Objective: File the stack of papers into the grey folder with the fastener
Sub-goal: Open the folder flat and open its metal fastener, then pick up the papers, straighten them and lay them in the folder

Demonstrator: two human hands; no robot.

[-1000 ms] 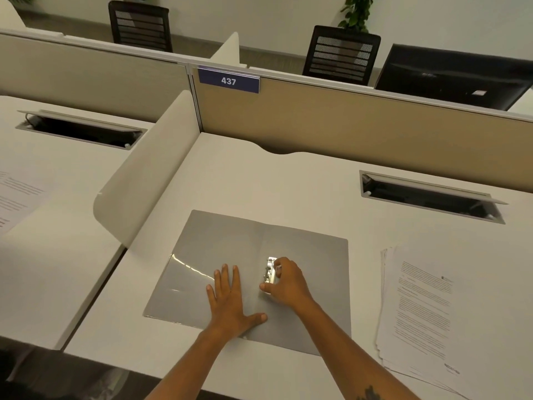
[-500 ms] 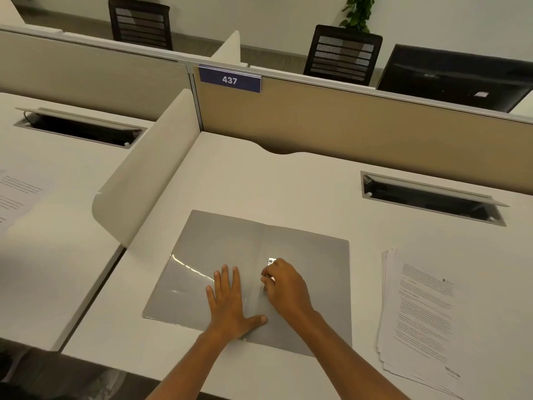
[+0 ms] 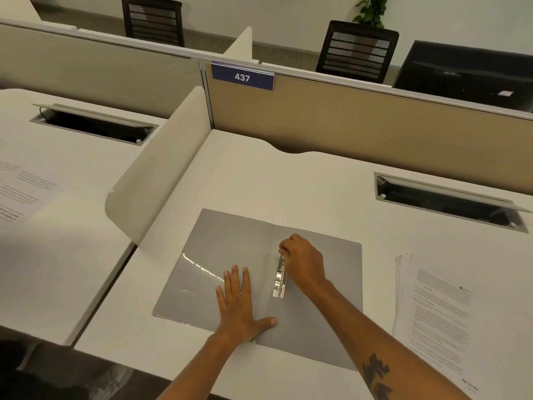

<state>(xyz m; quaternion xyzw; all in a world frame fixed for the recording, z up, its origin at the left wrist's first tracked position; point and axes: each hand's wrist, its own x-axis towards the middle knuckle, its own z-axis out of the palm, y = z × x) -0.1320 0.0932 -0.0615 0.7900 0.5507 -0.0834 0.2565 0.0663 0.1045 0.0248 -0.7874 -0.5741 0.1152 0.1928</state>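
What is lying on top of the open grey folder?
On the grey folder lie the flat left hand and the right hand, which pinches the metal fastener. The fastener's far end is hidden. No papers.

Readable: "437" in white digits on a dark blue nameplate [image 3: 242, 77] fixed along the top edge of the tan partition [image 3: 360, 131]. Printed lines on the top sheet of the stack of papers [image 3: 441, 316] at right, too small to read; likewise on the sheet [image 3: 20, 189] on the neighbouring desk at left.
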